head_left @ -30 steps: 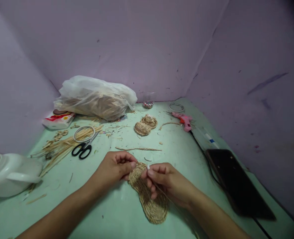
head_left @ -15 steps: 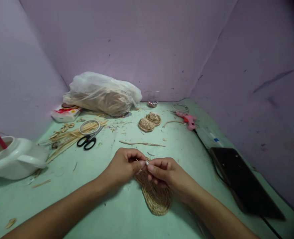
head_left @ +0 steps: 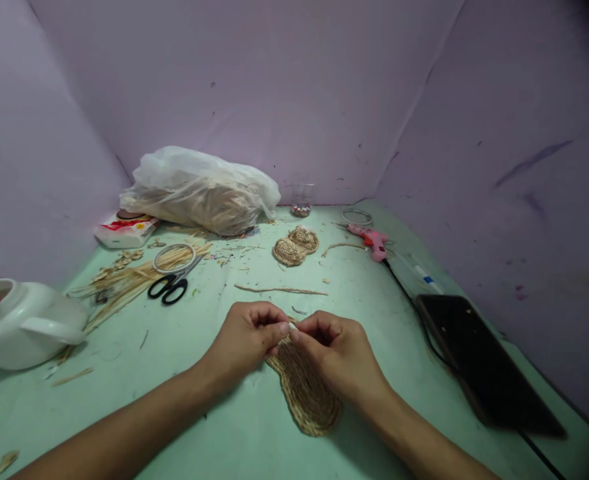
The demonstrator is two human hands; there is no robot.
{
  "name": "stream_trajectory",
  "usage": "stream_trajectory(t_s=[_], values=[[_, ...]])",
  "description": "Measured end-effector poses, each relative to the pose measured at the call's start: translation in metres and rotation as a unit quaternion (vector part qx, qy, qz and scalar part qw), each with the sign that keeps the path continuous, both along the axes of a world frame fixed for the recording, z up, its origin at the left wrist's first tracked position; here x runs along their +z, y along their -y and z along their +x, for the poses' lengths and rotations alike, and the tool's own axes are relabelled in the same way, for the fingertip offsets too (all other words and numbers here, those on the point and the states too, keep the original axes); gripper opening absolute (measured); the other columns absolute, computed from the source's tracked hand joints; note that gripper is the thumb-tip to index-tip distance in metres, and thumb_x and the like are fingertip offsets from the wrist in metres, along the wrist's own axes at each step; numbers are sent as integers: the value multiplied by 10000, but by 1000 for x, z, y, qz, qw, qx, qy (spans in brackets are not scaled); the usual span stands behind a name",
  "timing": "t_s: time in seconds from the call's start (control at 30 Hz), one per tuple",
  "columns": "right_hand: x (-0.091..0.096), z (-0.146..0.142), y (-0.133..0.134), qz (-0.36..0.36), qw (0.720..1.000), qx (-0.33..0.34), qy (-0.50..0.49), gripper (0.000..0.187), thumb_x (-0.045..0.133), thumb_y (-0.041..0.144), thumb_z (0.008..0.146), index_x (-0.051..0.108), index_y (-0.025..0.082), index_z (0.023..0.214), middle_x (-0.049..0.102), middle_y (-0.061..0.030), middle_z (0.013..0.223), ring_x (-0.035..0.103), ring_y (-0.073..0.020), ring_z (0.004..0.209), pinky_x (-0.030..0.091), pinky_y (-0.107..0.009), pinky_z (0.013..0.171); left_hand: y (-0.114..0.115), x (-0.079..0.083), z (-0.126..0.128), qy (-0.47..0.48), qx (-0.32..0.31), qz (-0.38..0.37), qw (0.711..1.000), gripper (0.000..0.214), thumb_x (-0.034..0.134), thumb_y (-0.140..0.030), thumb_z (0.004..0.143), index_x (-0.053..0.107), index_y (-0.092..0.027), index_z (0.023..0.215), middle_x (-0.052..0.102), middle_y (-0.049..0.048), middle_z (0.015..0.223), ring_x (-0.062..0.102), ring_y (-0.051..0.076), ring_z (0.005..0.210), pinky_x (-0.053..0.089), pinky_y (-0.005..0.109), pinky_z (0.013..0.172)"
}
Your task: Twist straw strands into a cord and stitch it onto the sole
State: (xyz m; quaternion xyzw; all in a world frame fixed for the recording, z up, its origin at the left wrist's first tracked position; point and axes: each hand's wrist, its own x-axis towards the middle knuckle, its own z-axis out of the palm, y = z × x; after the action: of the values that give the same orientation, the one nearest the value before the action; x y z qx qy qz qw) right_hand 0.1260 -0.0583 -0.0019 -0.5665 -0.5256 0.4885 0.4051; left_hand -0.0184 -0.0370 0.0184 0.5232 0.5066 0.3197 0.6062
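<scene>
A flat woven straw piece, shaped like a small sole, lies on the green table in front of me. My left hand pinches its far edge with fingers curled closed. My right hand rests on top of the piece, its thumb and forefinger pinched at the same edge, meeting the left fingertips around a small pale tip. What exactly sits between the fingertips is too small to make out. A second, smaller woven straw piece lies further back at the centre.
Black scissors and a metal ring lie on loose straw strips at left. A plastic bag of straw sits at the back. A pink glue gun and a dark phone are right; a white pot left.
My hands have drawn together over the far edge of the woven piece, the right hand sliding left across it. The view shifted slightly.
</scene>
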Motion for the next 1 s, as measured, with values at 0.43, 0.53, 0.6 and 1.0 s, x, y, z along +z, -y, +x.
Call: stream_trajectory(t_s=[0.43,0.53,0.6,1.0], values=[[13,-1,-4,-193,939,43,-280,276,735,335,543,582,117,614,533,34,489,455,-49,414,418,-205,460,-2,-3,-2,-1,0,64,998,135,547,-264,672,536,-129,662,466,-43,487,392,60,427,304,188,420],[10,-2,-6,-171,950,0,-262,300,745,341,517,567,120,616,540,33,474,472,-60,415,434,-214,459,-3,-4,0,5,33,27,999,177,567,-285,650,567,-115,700,481,-41,481,393,58,408,301,187,407],[7,-2,-7,-166,952,-3,-256,294,733,344,533,569,119,627,554,23,476,493,-71,426,441,-222,470,-3,-5,0,20,35,2,999,193,589,-292,632,580,-112,700,495,-36,487,400,56,403,302,186,403],[4,-5,-4,-67,987,-25,-144,171,693,249,593,582,131,646,568,23,533,490,-75,491,390,-201,496,-1,-7,0,44,44,-34,997,192,640,-262,575,619,-98,673,488,-36,438,395,49,379,291,176,377]])
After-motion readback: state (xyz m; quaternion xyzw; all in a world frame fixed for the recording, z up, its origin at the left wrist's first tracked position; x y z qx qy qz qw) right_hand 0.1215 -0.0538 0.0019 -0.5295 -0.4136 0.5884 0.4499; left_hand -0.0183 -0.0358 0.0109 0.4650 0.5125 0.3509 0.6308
